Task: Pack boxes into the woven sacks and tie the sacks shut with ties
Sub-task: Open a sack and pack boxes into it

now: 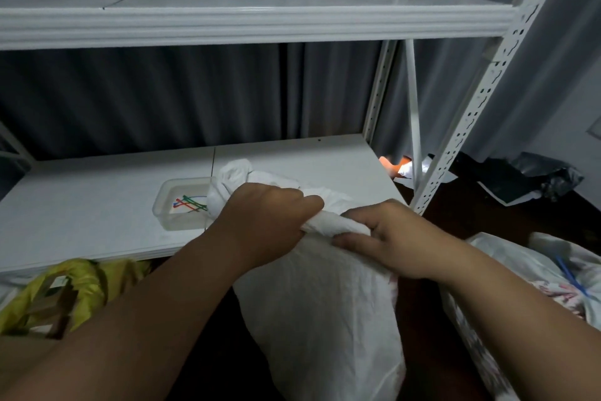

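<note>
A: Grip state?

B: Left hand is curled round the gathered neck of the white sack; right hand pinches the same neck just beside it, hands nearly touching.

A: Sack position?

B: Standing in front of the lower shelf, neck leaning over its front edge. Coloured ties lie in a clear tray near that edge, just left of the neck.
</note>
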